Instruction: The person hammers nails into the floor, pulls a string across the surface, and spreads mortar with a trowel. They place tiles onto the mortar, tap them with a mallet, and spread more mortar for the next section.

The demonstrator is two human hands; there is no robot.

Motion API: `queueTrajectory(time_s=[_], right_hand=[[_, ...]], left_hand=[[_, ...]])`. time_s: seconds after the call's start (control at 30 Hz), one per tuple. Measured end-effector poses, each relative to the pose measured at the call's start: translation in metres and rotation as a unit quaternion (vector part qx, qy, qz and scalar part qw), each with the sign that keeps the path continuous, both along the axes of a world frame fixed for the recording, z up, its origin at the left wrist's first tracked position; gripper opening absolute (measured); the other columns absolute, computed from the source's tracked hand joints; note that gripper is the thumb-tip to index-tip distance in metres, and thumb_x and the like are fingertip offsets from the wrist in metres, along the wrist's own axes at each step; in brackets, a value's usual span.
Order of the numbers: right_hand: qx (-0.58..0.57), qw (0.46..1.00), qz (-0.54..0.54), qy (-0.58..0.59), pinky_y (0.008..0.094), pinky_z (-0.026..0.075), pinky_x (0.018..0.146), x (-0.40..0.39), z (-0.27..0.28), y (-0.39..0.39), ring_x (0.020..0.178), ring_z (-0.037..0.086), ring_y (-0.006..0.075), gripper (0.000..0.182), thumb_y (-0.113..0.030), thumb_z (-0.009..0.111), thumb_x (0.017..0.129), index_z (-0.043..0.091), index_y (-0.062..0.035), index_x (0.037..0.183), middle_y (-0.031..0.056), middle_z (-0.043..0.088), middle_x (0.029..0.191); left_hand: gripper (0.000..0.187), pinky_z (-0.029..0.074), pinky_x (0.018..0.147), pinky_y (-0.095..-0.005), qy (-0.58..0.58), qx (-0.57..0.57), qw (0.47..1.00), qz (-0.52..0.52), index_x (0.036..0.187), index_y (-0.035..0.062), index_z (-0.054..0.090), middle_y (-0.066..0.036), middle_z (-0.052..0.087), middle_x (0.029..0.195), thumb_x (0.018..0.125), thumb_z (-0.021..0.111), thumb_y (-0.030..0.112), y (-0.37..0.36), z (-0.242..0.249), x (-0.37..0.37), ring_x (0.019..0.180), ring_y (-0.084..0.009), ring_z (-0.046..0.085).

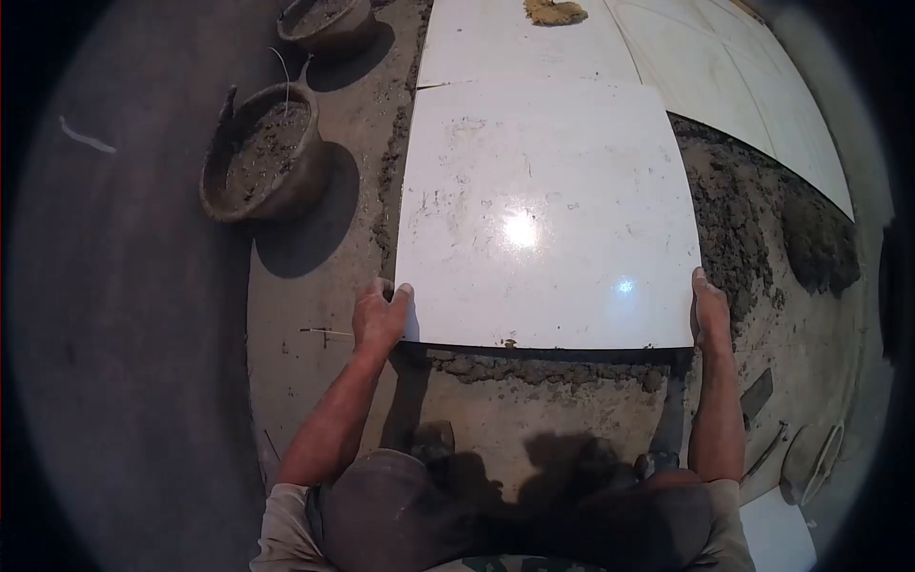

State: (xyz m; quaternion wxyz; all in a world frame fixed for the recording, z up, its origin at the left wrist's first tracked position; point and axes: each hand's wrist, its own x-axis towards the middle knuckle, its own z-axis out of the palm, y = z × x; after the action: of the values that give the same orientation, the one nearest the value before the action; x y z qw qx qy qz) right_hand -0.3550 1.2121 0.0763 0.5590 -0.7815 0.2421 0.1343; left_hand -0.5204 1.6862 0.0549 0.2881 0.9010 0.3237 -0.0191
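Observation:
A large white floor tile (543, 162) lies in front of me, glossy, with grey smudges and two bright reflections. At its near left corner my left hand (381, 316) is closed on the edge, thumb along the side. My right hand (712, 310) grips the opposite edge near the right corner, most of its fingers hidden. Beneath the tile's near edge, dark wet mortar (553, 370) shows, with a shadow along the gap. The far edge meets another white tile (524, 43).
Two mortar-filled buckets (310, 181) stand on the left. More white tiles (753, 86) extend at the far right, beside heaped mortar (729, 219). A yellowish lump (556, 11) sits on the far tile. At lower right are a trowel-like flat piece (758, 396) and a tipped bucket (812, 462).

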Motion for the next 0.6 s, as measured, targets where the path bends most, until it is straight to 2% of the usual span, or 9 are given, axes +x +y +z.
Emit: queueTrajectory(time_s=[0.07,0.13,0.23,0.33,0.37,0.43,0.5,0.57,0.6], right_hand=[[0.012,1.000,0.003,-0.011,0.0329,0.048,0.078,0.000,0.003,-0.004,0.084,0.059,0.0186,0.053,-0.038,0.048,0.097,0.062,0.0121,0.104,0.0142,0.065,0.097],[-0.122,0.991,0.047,0.021,0.0363,0.047,0.080,-0.004,0.027,0.010,0.086,0.060,0.0211,0.054,-0.039,0.048,0.096,0.062,0.0122,0.105,0.0173,0.066,0.098],[-0.159,0.985,0.057,-0.046,0.0417,0.045,0.083,-0.002,-0.016,-0.009,0.090,0.062,0.0264,0.056,-0.042,0.047,0.095,0.062,0.0118,0.104,0.0244,0.067,0.098],[-0.127,0.990,0.019,-0.053,0.0396,0.044,0.064,-0.012,0.000,0.007,0.065,0.054,0.0187,0.056,-0.041,0.048,0.095,0.061,0.0110,0.078,0.0152,0.061,0.068],[-0.120,0.991,0.015,-0.060,0.0396,0.044,0.064,-0.016,0.002,0.010,0.065,0.054,0.0187,0.056,-0.041,0.048,0.095,0.061,0.0110,0.078,0.0152,0.061,0.068],[-0.219,0.972,0.026,-0.086,0.0386,0.040,0.057,-0.020,0.005,0.015,0.057,0.046,0.0158,0.055,-0.039,0.049,0.095,0.056,0.0087,0.071,0.0102,0.053,0.060],[-0.219,0.972,0.012,-0.080,0.0389,0.040,0.057,-0.020,-0.008,0.014,0.058,0.046,0.0164,0.052,-0.037,0.049,0.096,0.057,0.0080,0.072,0.0111,0.053,0.060],[-0.239,0.968,0.023,-0.070,0.0388,0.041,0.058,-0.021,-0.016,0.009,0.059,0.047,0.0171,0.051,-0.036,0.048,0.097,0.058,0.0082,0.073,0.0118,0.054,0.061],[-0.247,0.967,0.022,-0.063,0.0388,0.041,0.058,-0.019,-0.025,0.006,0.059,0.047,0.0171,0.051,-0.036,0.048,0.097,0.058,0.0082,0.073,0.0118,0.054,0.061]], left_hand=[[0.055,0.048,0.082,-0.0435,-0.005,-0.024,0.999,0.023,0.102,-0.0052,0.061,-0.025,0.064,0.098,0.085,0.058,0.047,-0.002,0.004,0.001,0.091,-0.0381,0.063],[0.059,0.048,0.083,-0.0445,0.038,-0.066,0.997,0.020,0.101,-0.0058,0.061,-0.026,0.064,0.098,0.085,0.057,0.050,0.002,0.004,0.004,0.095,-0.0410,0.062],[0.069,0.046,0.091,-0.0450,0.079,-0.084,0.990,0.084,0.106,-0.0061,0.061,-0.030,0.061,0.108,0.083,0.055,0.059,0.003,0.006,0.014,0.106,-0.0433,0.058],[0.068,0.044,0.090,-0.0476,0.055,-0.083,0.991,0.088,0.107,-0.0032,0.061,-0.028,0.062,0.107,0.087,0.048,0.060,-0.005,0.002,0.015,0.103,-0.0423,0.059],[0.068,0.044,0.090,-0.0476,0.048,-0.076,0.992,0.085,0.107,-0.0032,0.061,-0.028,0.062,0.107,0.087,0.048,0.060,-0.004,-0.002,0.014,0.103,-0.0423,0.059],[0.071,0.042,0.095,-0.0449,0.064,-0.160,0.975,0.139,0.112,-0.0092,0.056,-0.032,0.058,0.114,0.088,0.048,0.057,-0.005,-0.005,0.018,0.110,-0.0423,0.056],[0.070,0.041,0.095,-0.0459,0.018,-0.104,0.984,0.143,0.113,-0.0090,0.056,-0.033,0.057,0.114,0.090,0.046,0.056,-0.014,-0.004,0.017,0.110,-0.0437,0.055],[0.066,0.041,0.093,-0.0483,0.014,-0.060,0.972,0.225,0.107,-0.0004,0.060,-0.026,0.062,0.109,0.089,0.041,0.061,-0.021,-0.013,0.020,0.108,-0.0415,0.056],[0.065,0.042,0.092,-0.0481,0.010,-0.064,0.966,0.250,0.106,-0.0016,0.060,-0.026,0.062,0.107,0.090,0.041,0.059,-0.019,-0.021,0.021,0.106,-0.0421,0.057]])
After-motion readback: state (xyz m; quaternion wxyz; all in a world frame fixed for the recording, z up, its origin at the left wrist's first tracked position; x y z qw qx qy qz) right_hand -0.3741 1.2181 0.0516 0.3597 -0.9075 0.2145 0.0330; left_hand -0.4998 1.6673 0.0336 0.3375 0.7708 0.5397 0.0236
